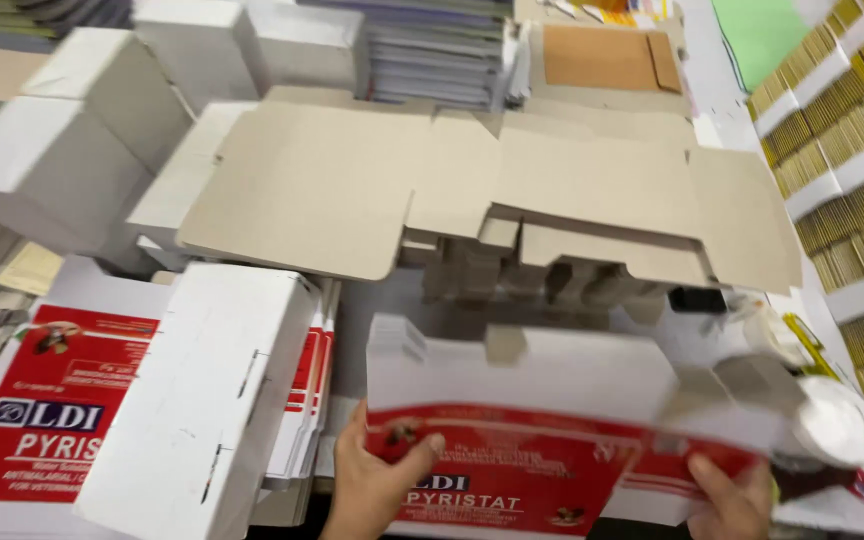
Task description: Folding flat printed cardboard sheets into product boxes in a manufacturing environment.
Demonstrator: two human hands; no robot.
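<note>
Both hands on red-and-white carton blank, low centre over tabletop. Left hand pinches left edge, thumb on top; right hand clamps right end. Best keep both grips even, crease along scored lines. Flat grey blanks piled behind.

folding carton nearest; flat cardboard blank behind it; printed carton stack left; tape roll right

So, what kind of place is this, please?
Probably a packaging or print-finishing workshop. Both hands, left and right, hold a flat red-and-white printed carton. Unfolded grey cardboard blanks lie behind it, and stacks of yellow-edged sheets with white bands fill the right.
</note>
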